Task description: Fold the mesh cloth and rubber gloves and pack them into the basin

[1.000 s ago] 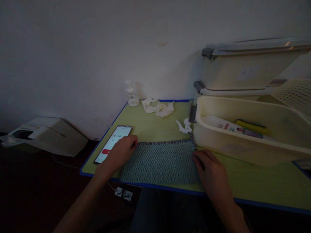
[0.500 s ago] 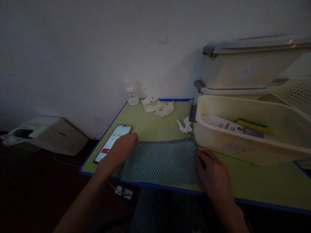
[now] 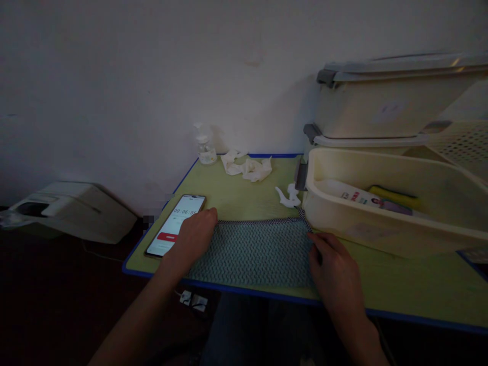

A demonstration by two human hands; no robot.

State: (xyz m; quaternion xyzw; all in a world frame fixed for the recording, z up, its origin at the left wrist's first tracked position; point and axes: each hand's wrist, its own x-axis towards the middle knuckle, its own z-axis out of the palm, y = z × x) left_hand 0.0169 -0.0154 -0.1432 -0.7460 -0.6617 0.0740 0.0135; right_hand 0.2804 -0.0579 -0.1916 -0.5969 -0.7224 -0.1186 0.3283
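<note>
A teal zigzag-patterned cloth (image 3: 253, 251) lies flat on the green table (image 3: 400, 274) at its front edge. My left hand (image 3: 193, 238) rests on the cloth's left end, fingers curled down over its far left corner. My right hand (image 3: 335, 269) lies on the cloth's right end, fingers bent and pressing the edge. Whether either hand pinches the fabric or only presses it, I cannot make out.
A phone (image 3: 176, 224) with a running timer lies left of the cloth. A cream tub (image 3: 381, 223) with items inside stands at the right, lidded bins (image 3: 385, 107) behind it. Crumpled tissues (image 3: 249, 168), a small pump bottle (image 3: 206, 147) and a white scrap (image 3: 290, 197) sit farther back.
Both hands have slid slightly away from me along the cloth's ends. The cloth now looks flatter and more stretched.
</note>
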